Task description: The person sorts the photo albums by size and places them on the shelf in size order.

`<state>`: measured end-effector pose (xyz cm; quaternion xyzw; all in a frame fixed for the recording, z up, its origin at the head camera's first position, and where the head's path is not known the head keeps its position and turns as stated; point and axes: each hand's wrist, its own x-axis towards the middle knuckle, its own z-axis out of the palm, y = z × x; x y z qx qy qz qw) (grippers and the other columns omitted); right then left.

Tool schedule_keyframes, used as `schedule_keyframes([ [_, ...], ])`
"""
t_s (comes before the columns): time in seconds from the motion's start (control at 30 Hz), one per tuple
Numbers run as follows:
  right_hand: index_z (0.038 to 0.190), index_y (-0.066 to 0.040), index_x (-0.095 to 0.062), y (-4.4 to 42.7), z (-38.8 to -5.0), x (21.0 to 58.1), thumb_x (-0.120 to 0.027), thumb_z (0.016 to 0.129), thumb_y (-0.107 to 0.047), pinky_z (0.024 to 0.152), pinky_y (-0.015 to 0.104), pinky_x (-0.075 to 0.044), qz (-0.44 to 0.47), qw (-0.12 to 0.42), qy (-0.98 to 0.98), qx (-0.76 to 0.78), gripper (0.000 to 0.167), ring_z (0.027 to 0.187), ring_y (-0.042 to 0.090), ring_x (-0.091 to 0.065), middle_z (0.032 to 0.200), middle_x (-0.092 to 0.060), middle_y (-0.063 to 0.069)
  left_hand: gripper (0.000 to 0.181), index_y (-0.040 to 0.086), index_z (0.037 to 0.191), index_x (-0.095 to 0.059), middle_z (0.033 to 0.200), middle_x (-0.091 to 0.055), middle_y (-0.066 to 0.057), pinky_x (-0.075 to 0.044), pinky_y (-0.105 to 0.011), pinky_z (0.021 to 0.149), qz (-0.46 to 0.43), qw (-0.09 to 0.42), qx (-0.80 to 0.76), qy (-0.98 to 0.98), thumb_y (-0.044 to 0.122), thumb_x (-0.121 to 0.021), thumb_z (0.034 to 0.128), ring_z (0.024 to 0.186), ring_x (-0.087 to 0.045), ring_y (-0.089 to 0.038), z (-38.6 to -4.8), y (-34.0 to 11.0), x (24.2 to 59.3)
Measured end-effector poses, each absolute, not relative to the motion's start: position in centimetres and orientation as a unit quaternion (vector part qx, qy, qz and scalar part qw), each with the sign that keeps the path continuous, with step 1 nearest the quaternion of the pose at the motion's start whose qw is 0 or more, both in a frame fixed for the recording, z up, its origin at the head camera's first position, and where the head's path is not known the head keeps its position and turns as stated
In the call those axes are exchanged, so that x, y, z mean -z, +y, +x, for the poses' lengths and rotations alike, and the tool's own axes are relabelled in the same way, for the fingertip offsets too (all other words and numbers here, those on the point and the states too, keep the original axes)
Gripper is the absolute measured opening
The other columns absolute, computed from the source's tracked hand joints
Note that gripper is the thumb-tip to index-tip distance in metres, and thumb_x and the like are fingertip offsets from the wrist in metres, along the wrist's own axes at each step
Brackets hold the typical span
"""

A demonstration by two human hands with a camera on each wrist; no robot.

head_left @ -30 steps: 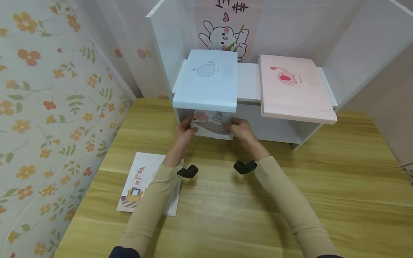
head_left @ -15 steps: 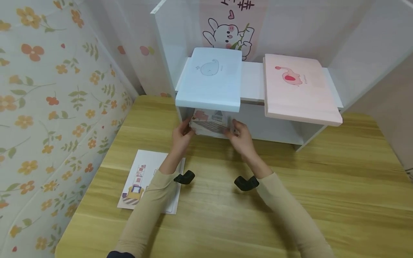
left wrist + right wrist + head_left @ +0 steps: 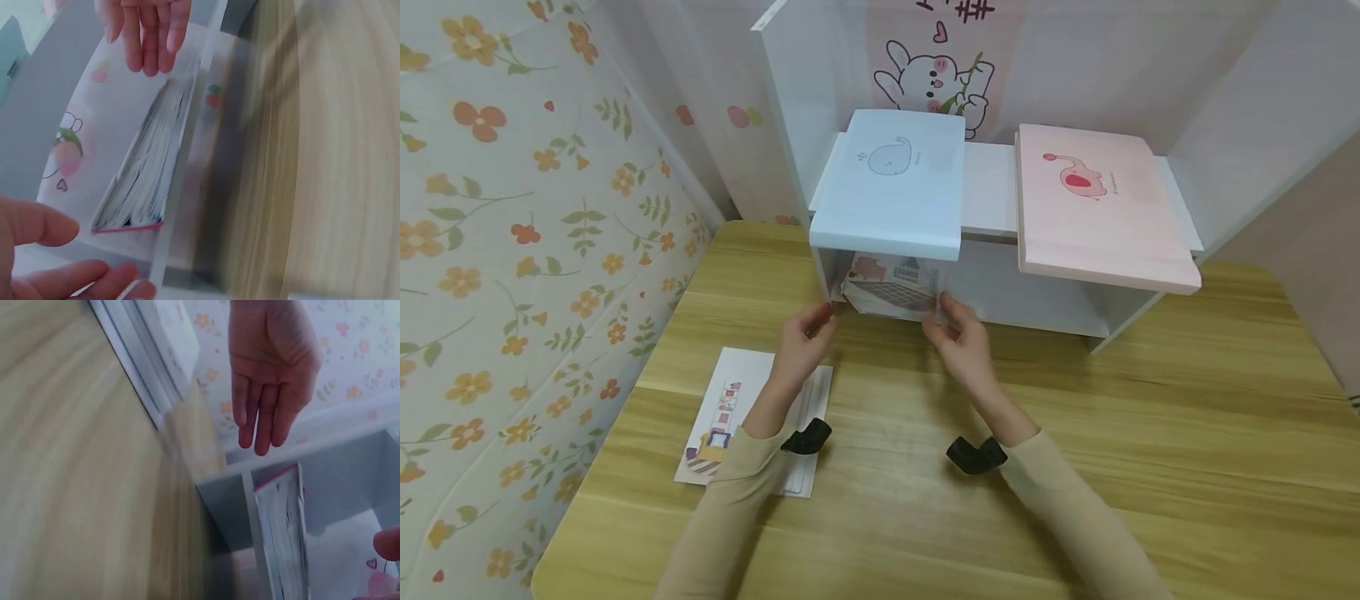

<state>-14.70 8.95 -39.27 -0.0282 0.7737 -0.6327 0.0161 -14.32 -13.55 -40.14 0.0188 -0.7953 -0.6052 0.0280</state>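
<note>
Your left hand (image 3: 802, 340) no longer grips the left corner of the book (image 3: 891, 292); it now stands apart, nearer you. Your right hand (image 3: 964, 343) also sits nearer you than before, its thumb lower, by the front edge.

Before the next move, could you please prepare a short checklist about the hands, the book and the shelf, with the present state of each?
1. Left hand free of the book: ok, a gap shows.
2. Right hand free of the book: cannot tell, its fingertips are close to the right end.
3. Book in the lower compartment: ok.
4. Book pushed to the back: cannot tell, the blue cover hides its rear.
5. White booklet fully visible: not ok, the left sleeve hides part.
</note>
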Motion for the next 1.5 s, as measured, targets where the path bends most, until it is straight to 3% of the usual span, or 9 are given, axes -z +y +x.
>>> schedule_keyframes([
  [0.53, 0.136, 0.016, -0.033, 7.8, -10.8, 40.8, -0.055, 0.088, 0.006, 0.107, 0.044, -0.031, -0.049, 0.047, 0.727, 0.684, 0.054, 0.131, 0.040, -0.031, 0.143, -0.030, 0.028, 0.037, -0.012, 0.122, -0.055, 0.119, -0.059, -0.024, -0.044, -0.043, 0.096, 0.046, 0.020, 0.499, -0.865, 0.008, -0.055, 0.0911, 0.113, -0.054, -0.035, -10.3, -17.2, 40.8],
  [1.0, 0.137, 0.016, -0.030, 6.1, -8.6, 41.6, -0.055, 0.088, 0.006, 0.106, 0.047, -0.030, -0.081, 0.087, 0.713, 0.691, 0.056, 0.131, 0.042, -0.030, 0.144, -0.028, 0.029, 0.038, -0.012, 0.124, -0.053, 0.122, -0.056, -0.026, -0.040, -0.045, 0.099, 0.069, 0.045, 0.477, -0.875, 0.006, -0.056, 0.0907, 0.119, -0.049, -0.037, -7.8, -19.1, 40.5],
  [1.23, 0.139, 0.017, -0.024, 4.9, -7.4, 42.2, -0.054, 0.090, 0.004, 0.106, 0.049, -0.028, -0.097, 0.134, 0.703, 0.691, 0.059, 0.134, 0.042, -0.026, 0.145, -0.023, 0.031, 0.042, -0.012, 0.129, -0.048, 0.131, -0.050, -0.026, -0.035, -0.044, 0.104, 0.113, 0.012, 0.487, -0.866, 0.008, -0.054, 0.0923, 0.124, -0.044, -0.037, -6.8, -20.2, 40.2],
  [1.5, 0.142, 0.015, -0.015, 3.4, -6.0, 42.6, -0.053, 0.092, -0.001, 0.107, 0.048, -0.024, -0.126, 0.209, 0.697, 0.674, 0.065, 0.137, 0.039, -0.016, 0.150, -0.012, 0.029, 0.041, -0.017, 0.125, -0.048, 0.124, -0.053, -0.031, -0.047, -0.042, 0.087, 0.118, 0.046, 0.450, -0.884, 0.003, -0.056, 0.0896, 0.105, -0.055, -0.037, -5.9, -21.2, 40.2],
])
